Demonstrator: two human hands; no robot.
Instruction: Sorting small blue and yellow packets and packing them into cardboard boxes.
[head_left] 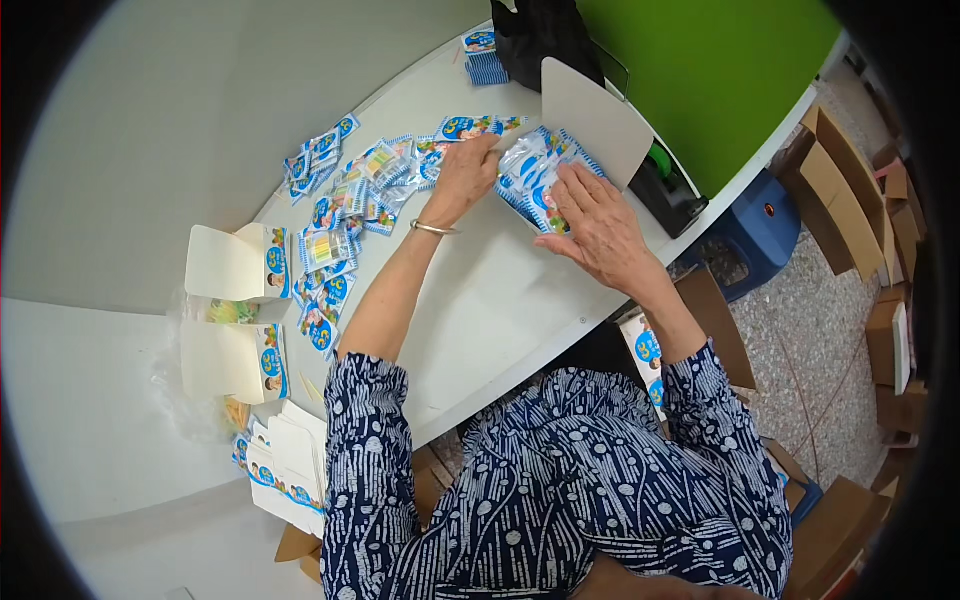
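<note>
A white carton (592, 115) with its lid raised stands at the far right of the table, filled with small blue-and-white packets (530, 172). Flat on these packets lies my right hand (598, 222), fingers stretched out and thumb apart. My left hand (464, 182), with a bangle at the wrist, has its fingers curled together at the carton's left side flap (518, 136); its fingertips are partly hidden. Just left of that hand, a loose spread of similar packets (390, 162) runs along the table's back edge.
Two open white cartons (232, 262) stand at the left, above a stack of flat cartons (290, 450). A black bag (548, 42) and a black-and-green tape dispenser (668, 190) sit behind the filled carton. To the right are a blue stool (755, 235) and cardboard boxes (840, 190).
</note>
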